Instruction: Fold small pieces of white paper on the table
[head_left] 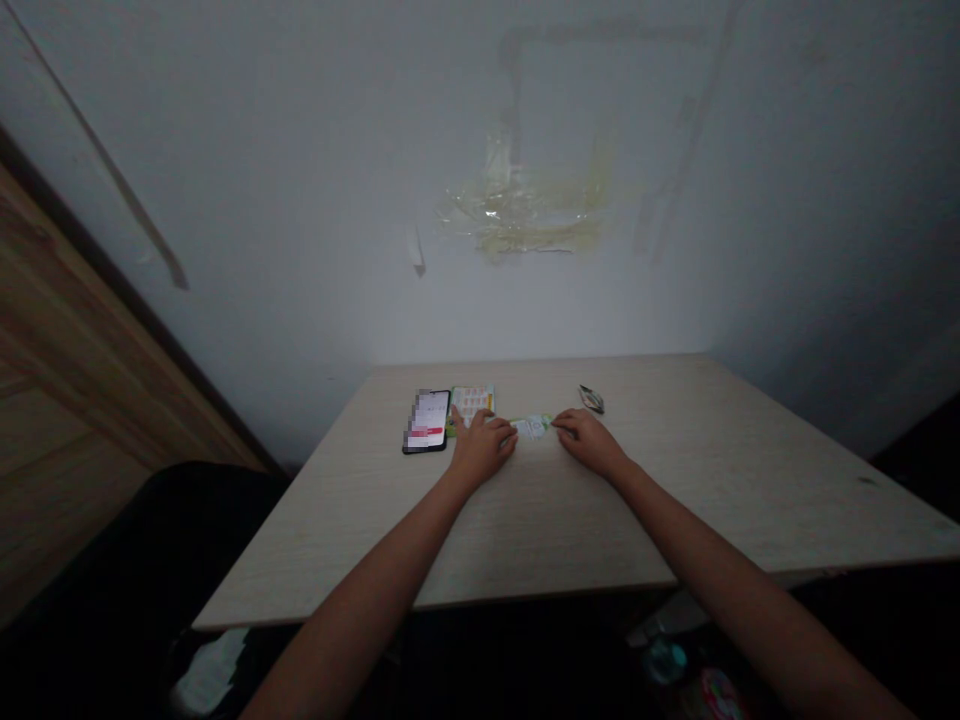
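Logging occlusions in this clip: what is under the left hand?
The left hand partly covers a printed sheet, whose upper part shows. A paper strip reaches the fingers; whether it continues underneath is hidden.

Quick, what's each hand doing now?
Left hand: curled at the left end of the paper strip; grip unclear.
Right hand: curled at its right end; grip unclear.
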